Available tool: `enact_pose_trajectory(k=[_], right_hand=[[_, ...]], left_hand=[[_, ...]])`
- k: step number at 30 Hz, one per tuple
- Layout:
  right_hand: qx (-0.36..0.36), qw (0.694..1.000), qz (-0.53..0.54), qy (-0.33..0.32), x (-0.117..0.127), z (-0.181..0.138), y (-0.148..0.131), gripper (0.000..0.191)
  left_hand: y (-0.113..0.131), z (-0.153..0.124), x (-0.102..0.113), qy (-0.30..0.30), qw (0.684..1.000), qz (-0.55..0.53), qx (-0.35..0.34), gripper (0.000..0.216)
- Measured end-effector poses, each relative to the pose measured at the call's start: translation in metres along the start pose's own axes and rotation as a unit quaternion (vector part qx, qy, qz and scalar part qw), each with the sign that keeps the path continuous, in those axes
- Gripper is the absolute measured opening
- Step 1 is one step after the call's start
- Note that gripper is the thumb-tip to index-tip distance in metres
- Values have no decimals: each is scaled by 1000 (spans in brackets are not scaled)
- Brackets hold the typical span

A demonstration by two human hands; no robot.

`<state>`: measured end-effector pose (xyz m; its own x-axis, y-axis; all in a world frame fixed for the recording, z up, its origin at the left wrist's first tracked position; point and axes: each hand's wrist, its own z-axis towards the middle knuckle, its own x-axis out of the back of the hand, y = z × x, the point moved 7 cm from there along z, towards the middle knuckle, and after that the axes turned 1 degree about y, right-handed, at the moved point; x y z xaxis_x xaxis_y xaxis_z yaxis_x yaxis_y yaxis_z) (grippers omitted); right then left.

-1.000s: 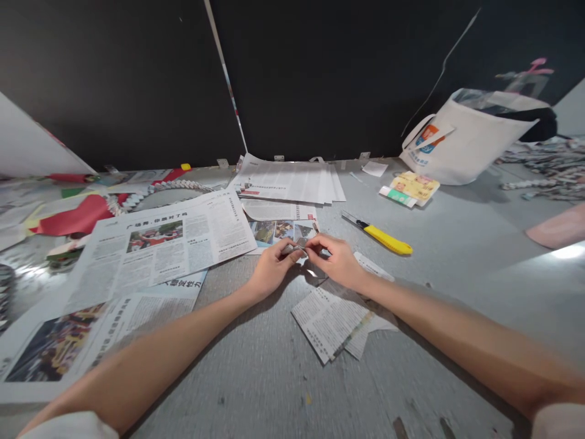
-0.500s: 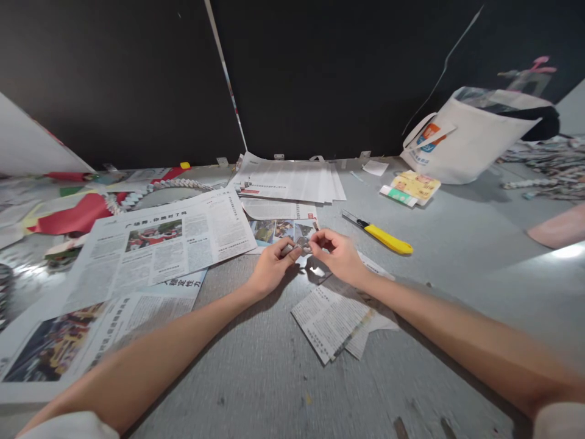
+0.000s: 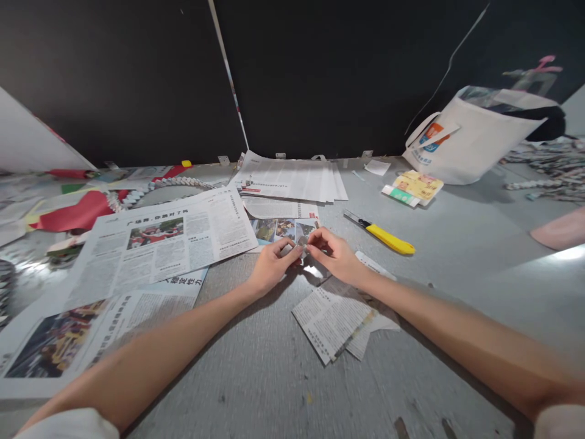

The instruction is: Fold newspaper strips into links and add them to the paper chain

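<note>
Near the middle of the view, my left hand (image 3: 272,266) and my right hand (image 3: 337,256) almost meet at the fingertips. Between them they pinch a small folded piece of newspaper (image 3: 303,242), mostly covered by the fingers. Newspaper cut into smaller pieces (image 3: 326,317) lies in a loose pile just below my right hand. A printed sheet with colour photos (image 3: 283,228) lies right behind the fingers. To the right of my right hand rests a yellow utility knife (image 3: 386,238), its blade end pointing up and left.
Large newspaper sheets (image 3: 183,244) spread over the left side. Behind them curves a chain of folded paper (image 3: 171,183) beside red paper (image 3: 85,211). More sheets (image 3: 292,177) lie against the black panel (image 3: 365,73). A white bag (image 3: 475,134) and small yellow packet (image 3: 418,185) are at right.
The fingertips of both hands have drawn slightly closer together around the small paper piece, and the right fingers have shifted a little left. The view has moved slightly; other things stay put.
</note>
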<state>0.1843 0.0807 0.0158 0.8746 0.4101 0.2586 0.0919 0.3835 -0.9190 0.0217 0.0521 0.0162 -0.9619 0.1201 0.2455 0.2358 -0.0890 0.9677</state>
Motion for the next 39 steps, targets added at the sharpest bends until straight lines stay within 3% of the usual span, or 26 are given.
enact_pose_trajectory(k=[4, 11, 19, 27, 39], right_hand=[[6, 999, 20, -38, -5, 1, -1, 23], [-6, 1000, 22, -21, -3, 0, 0, 25], [-44, 998, 35, -17, -3, 2, 6, 34], [-51, 998, 22, 18, 2, 5, 11, 37], [23, 998, -39, 40, 3, -5, -8, 28]], left_hand=[[2, 0, 1, -6, 1000, 14, -16, 36], [-1, 0, -6, -30, 997, -71, -5, 34], [-5, 4, -5, -45, 996, -68, -32, 31], [-6, 5, -9, -58, 989, -132, 20, 43], [-17, 2, -3, -2, 977, -199, 72, 46]])
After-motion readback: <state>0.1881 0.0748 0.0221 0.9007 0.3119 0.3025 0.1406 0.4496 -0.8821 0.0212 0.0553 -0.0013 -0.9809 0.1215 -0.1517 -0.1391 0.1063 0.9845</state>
